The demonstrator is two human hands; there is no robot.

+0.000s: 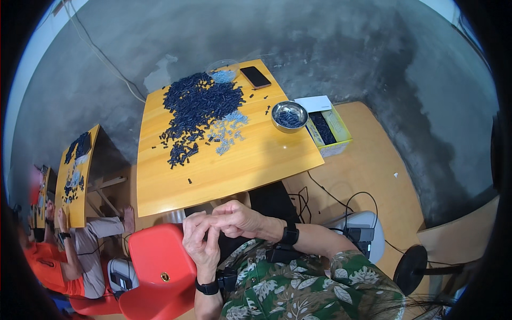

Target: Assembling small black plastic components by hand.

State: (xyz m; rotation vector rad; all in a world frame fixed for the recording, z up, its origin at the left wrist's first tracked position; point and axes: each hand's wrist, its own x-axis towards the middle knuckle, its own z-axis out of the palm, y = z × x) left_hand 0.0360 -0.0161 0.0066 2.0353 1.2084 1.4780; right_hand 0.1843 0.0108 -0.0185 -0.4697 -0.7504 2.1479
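Note:
My left hand and my right hand meet in front of my body, just off the near edge of the yellow table. Fingers and thumbs are pinched together at the tips; whatever they hold is too small or hidden to make out. Across the table lies a big heap of small dark blue pieces, with a scatter of small light grey-blue pieces along its right side. A steel bowl at the right edge contains more dark pieces. One dark piece lies alone near the front.
A clear tub of light blue pieces and a phone are at the table's back. Right of the table stands a yellow-and-white box of dark pieces. A red chair is at my left; beyond, a person works at another table.

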